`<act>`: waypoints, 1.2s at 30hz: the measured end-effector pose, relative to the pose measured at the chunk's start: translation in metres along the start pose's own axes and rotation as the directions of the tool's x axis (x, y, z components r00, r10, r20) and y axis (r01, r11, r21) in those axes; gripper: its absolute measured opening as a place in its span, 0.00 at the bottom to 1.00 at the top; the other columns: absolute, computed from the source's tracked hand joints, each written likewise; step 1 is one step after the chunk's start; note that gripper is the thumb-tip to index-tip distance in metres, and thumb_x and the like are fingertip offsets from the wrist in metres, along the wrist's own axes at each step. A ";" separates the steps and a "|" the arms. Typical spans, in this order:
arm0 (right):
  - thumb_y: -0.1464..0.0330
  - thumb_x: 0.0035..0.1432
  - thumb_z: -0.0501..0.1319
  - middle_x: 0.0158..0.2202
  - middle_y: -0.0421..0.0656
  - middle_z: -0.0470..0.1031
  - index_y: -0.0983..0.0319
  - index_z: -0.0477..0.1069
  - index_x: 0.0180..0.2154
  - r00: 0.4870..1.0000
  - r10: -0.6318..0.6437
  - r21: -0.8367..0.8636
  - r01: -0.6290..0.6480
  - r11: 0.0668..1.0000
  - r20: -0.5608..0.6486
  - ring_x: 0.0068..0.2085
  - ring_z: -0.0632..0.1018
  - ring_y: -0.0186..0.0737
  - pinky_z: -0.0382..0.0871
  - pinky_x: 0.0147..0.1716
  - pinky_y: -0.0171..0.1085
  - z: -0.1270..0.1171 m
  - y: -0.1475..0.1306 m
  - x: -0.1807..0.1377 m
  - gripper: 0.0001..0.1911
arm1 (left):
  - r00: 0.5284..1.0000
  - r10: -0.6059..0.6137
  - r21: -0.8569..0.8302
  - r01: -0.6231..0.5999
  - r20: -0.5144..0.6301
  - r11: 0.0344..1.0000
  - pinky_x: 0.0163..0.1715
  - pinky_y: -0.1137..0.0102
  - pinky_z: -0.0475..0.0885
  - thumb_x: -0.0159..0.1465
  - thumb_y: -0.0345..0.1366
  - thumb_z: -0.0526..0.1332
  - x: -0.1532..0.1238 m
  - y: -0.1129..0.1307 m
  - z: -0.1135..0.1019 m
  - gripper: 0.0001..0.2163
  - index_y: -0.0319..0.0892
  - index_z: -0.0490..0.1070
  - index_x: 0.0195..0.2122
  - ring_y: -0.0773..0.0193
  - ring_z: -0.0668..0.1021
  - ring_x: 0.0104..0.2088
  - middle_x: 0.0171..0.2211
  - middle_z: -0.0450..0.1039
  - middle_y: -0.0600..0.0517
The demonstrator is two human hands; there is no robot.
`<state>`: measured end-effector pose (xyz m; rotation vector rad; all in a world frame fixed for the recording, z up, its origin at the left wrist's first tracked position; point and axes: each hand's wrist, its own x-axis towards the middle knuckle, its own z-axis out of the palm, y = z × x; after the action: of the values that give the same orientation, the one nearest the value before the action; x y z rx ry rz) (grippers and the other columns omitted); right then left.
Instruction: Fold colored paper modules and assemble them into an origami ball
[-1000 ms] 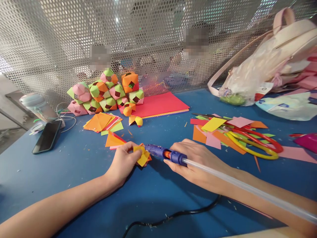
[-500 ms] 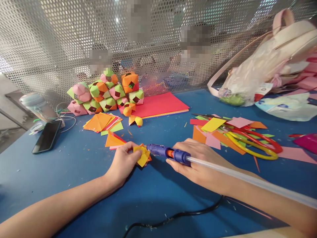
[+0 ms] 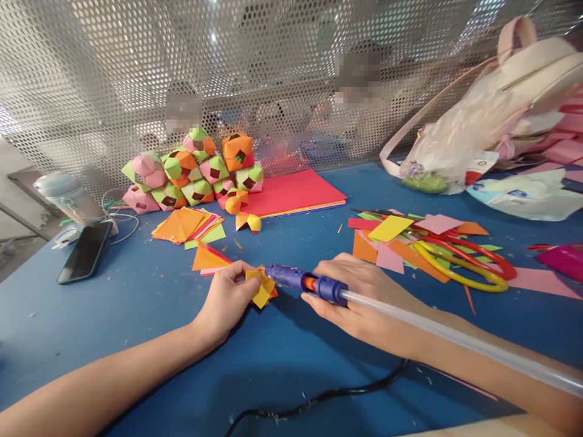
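Note:
Between the thumb and fingers of my left hand (image 3: 230,297) is a small folded paper piece (image 3: 263,290) in yellow and orange. My right hand (image 3: 359,297) is wrapped round a blue glue gun (image 3: 291,279), whose nozzle points left and meets the upper edge of the folded paper. A long clear glue stick (image 3: 423,325) runs out of the gun's back over my right forearm. Just behind my left hand lie loose orange and pink paper pieces (image 3: 208,260). Whether glue is coming out at the tip I cannot make out.
Folded paper balls (image 3: 182,167) are piled at the back left, beside stacked red sheets (image 3: 300,188). Scissors with yellow and red handles (image 3: 460,267) lie among paper scraps on the right. A phone (image 3: 86,252) rests at the left. A black cord (image 3: 328,396) crosses the front.
The glue gun's nozzle has shifted slightly left along the folded paper's top edge. My left hand stays almost still, and the whole view has drifted a little.

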<state>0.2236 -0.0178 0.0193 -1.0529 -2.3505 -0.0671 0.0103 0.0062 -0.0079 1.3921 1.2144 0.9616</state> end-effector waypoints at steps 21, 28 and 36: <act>0.67 0.59 0.55 0.21 0.37 0.67 0.60 0.59 0.27 1.000 0.027 -0.045 -0.027 0.999 0.005 0.25 0.68 0.37 0.57 0.27 0.35 -0.005 -0.002 -0.001 0.09 | 1.000 0.005 0.017 -0.005 -0.006 1.000 0.26 0.71 0.69 0.58 0.36 0.58 0.002 -0.003 -0.001 0.05 0.41 0.67 0.29 0.63 0.76 0.25 0.24 0.74 0.52; 0.66 0.60 0.54 0.22 0.37 0.68 0.59 0.58 0.26 0.998 0.062 -0.036 -0.062 0.997 -0.003 0.25 0.67 0.37 0.57 0.27 0.35 -0.004 -0.001 0.001 0.11 | 1.000 -0.004 -0.041 0.005 0.012 0.999 0.26 0.70 0.69 0.58 0.35 0.58 0.001 0.000 0.000 0.05 0.41 0.66 0.28 0.63 0.76 0.24 0.23 0.74 0.53; 0.65 0.60 0.55 0.22 0.38 0.69 0.60 0.59 0.26 0.996 0.091 -0.044 -0.090 0.995 0.020 0.25 0.68 0.38 0.58 0.27 0.35 -0.003 0.000 0.000 0.11 | 0.999 -0.013 -0.103 0.017 0.043 0.995 0.26 0.70 0.70 0.59 0.34 0.58 0.001 0.002 -0.001 0.04 0.41 0.65 0.29 0.63 0.76 0.23 0.21 0.74 0.53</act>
<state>0.2245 -0.0186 0.0219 -1.1853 -2.3269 -0.0724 0.0095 0.0071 -0.0055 1.3142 1.1262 0.9661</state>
